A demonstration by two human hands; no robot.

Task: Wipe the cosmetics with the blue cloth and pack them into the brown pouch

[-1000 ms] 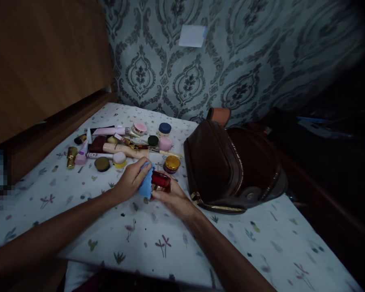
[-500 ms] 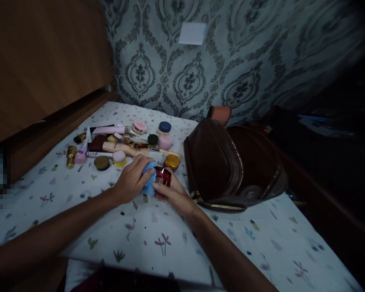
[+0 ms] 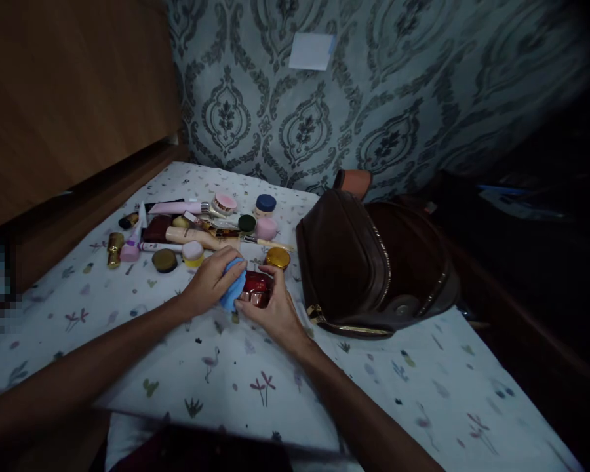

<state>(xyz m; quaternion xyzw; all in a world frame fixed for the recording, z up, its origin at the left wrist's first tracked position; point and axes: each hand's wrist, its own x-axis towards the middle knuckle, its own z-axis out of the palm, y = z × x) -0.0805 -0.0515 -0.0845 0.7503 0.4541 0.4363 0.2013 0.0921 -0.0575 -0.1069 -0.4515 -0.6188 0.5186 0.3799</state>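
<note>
My left hand is closed around a bunched blue cloth, pressing it against the left side of a shiny dark-red cosmetic jar. My right hand grips that jar from the right, thumb below and fingers above, just over the bed sheet. A gold-lidded jar stands right behind my right hand. Beyond my left hand lie a beige tube, a jar with a pale lid and yellow base and an olive-lidded jar.
A brown leather bag lies to the right on the patterned sheet. Behind are a pink jar, a blue-lidded jar and a makeup brush. Wooden furniture borders the left; a patterned wall rises behind.
Both hands have shifted slightly left with the cloth and the jar. The jar has turned in my right hand, whose upper fingers now arch over it.
</note>
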